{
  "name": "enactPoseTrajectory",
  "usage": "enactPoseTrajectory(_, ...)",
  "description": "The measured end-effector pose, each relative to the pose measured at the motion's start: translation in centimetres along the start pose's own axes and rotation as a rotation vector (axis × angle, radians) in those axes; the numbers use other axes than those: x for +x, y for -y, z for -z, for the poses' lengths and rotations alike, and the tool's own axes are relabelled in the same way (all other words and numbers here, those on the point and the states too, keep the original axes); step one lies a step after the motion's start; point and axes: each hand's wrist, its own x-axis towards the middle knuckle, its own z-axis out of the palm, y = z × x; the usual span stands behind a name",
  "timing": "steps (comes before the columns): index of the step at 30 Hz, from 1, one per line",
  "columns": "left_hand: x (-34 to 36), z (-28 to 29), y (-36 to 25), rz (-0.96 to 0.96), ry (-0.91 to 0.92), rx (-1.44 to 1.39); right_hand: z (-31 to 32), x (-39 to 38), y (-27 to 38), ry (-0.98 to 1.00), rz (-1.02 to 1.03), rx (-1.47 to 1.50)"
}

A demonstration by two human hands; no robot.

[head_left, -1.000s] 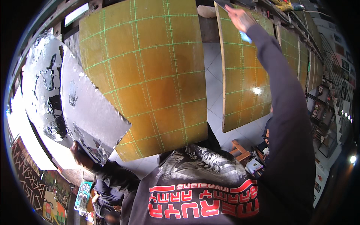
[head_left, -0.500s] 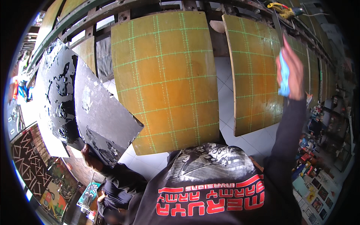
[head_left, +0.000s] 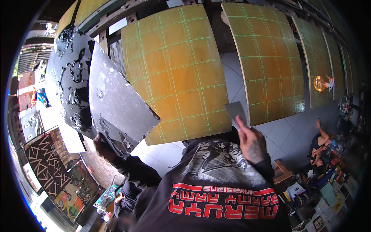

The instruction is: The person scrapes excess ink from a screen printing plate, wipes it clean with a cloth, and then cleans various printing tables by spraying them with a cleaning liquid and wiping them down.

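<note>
My left hand (head_left: pixel 103 150) is closed on the lower edge of a large grey sheet (head_left: pixel 113 92), which is held up at the left. Thick black smears cover the sheet's left side and lower corner; a dark fold or seam runs between its two faces. My right hand (head_left: pixel 251 144) grips a scraper with a thin, flat grey blade (head_left: pixel 234 110), close to the near right corner of the middle board. The palm hides its handle. That middle board (head_left: pixel 176 77) is yellow-brown with a green grid of lines, and the grey sheet overlaps its left edge.
A second gridded board (head_left: pixel 268 63) stands to the right, with more boards (head_left: pixel 315 58) beyond it. Metal rails run along the far side. White floor tiles (head_left: pixel 232 71) show between boards. Another person (head_left: pixel 320 147) sits at the right, near cluttered goods.
My right hand has come down and left from the far right boards, bringing the scraper near my body. The view has shifted slightly; my left hand still holds the sheet.
</note>
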Motion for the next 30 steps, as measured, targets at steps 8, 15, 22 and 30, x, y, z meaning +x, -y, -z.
enactPoseTrajectory(8, -1.4, 3.4, 2.2, 0.013, 0.067, 0.028, -2.8, 2.3, 0.0, 0.048, -0.051, -0.286)
enactPoseTrajectory(15, -5.5, 5.7, 1.1, 0.032, 0.021, 0.211, -0.3, 11.1, 1.3, 0.074, 0.077, -0.337)
enactPoseTrajectory(22, -9.2, 6.5, -0.1, 0.065, -0.035, 0.285, 5.6, 38.0, 1.6, 0.026, 0.348, -0.707)
enactPoseTrajectory(30, -9.8, 8.5, -1.2, 0.070, -0.015, 0.347, 13.7, 44.0, 0.6, -0.364, 0.525, -0.627)
